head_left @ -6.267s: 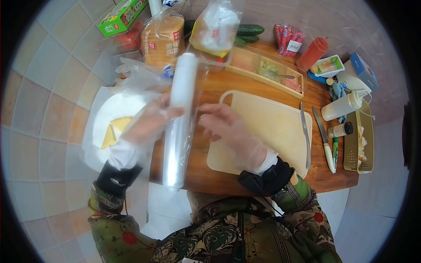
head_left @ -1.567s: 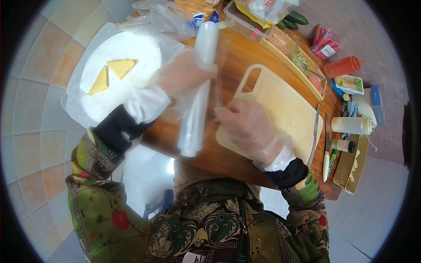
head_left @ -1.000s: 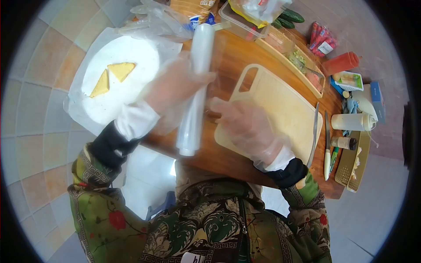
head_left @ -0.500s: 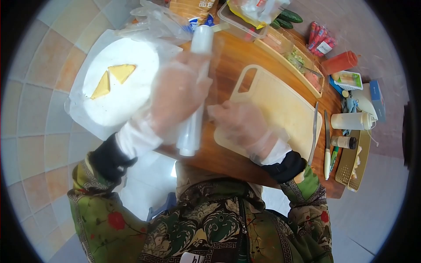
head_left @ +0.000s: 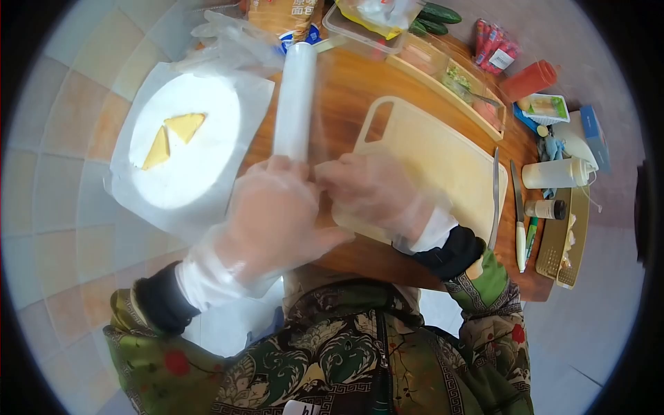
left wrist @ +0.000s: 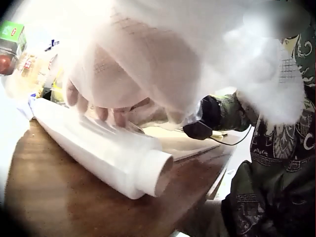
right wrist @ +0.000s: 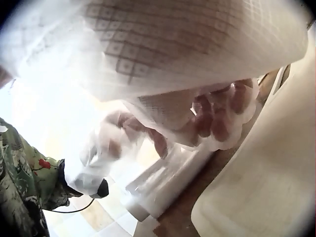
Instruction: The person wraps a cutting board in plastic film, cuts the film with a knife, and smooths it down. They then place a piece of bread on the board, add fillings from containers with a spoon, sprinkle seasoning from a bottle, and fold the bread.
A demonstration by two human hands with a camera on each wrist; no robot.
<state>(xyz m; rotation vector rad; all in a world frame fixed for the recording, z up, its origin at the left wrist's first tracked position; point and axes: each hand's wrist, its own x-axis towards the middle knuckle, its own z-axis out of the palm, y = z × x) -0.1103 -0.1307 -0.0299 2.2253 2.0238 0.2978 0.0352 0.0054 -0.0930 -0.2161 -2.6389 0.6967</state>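
A white roll of clear film [head_left: 295,100] lies lengthwise on the wooden table, left of the cutting board [head_left: 443,166]. Over its near part is my gloved left hand [head_left: 272,207], thumb stretched to the right; in the left wrist view its fingertips rest on the roll [left wrist: 94,143]. My gloved right hand [head_left: 373,187], beside the roll and over the board's near-left corner, has curled fingers [right wrist: 219,123]. It seems to pinch a blurred, see-through edge of film by the roll. Two yellow triangular pieces [head_left: 185,127] sit on a round white surface [head_left: 207,169] at the left.
Behind stand bagged bread [head_left: 283,15], a plastic box [head_left: 346,26] and a wooden tray of fillings [head_left: 449,83]. On the right are a metal blade [head_left: 495,194], a white-handled knife [head_left: 520,238], a red bottle [head_left: 529,81], a white bottle [head_left: 553,173] and a basket [head_left: 570,249].
My left hand has slid down the roll towards my body. My right hand stays beside the roll, its fingers still curled. Compared with the oldest view, the two yellow pieces now show separately.
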